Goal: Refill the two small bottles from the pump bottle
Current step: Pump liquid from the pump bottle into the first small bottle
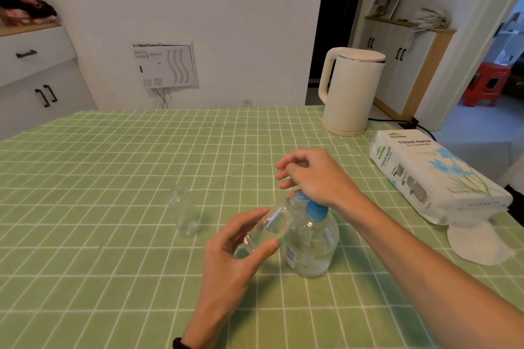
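A clear pump bottle [313, 246] with a blue pump head [314, 208] stands on the green checked tablecloth [113, 263]. My right hand [314, 178] rests on top of the pump head, heel of the palm on it, fingers loosely curled above. My left hand [235, 252] holds a small clear bottle [269, 228] tilted, its mouth up against the pump spout. A second small clear bottle [184, 211] stands upright on the cloth to the left, apart from both hands.
A cream electric kettle [347, 91] stands at the table's far right. A pack of tissue paper [433, 178] lies along the right edge with a loose tissue [479, 244] below it. White cabinets stand behind on the left and right.
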The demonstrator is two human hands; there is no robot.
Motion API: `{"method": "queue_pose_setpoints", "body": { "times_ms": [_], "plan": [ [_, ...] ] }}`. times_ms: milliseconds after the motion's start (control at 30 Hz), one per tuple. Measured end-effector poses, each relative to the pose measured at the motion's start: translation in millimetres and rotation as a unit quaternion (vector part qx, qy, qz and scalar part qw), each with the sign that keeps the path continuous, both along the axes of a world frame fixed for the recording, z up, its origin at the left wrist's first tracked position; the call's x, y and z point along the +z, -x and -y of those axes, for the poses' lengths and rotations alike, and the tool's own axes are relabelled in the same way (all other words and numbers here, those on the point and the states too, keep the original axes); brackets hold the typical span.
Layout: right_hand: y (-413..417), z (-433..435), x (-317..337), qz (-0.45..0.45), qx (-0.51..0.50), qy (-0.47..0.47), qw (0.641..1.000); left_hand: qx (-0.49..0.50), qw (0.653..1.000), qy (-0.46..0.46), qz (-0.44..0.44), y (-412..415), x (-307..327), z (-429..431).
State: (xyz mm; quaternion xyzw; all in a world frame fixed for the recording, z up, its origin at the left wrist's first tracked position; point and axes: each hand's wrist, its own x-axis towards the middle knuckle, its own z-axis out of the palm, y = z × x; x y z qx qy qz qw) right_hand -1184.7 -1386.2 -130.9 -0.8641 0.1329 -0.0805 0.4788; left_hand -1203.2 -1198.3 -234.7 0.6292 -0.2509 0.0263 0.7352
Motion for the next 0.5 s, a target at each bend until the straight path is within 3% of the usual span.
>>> {"method": "queue_pose_setpoints", "body": {
  "times_ms": [500],
  "plan": [
    [-0.6, 1.5, -7.4, -0.008, 0.003, 0.005, 1.000, 0.005, 1.000, -0.007, 0.011, -0.1, -1.6, -0.2]
  ]
}}
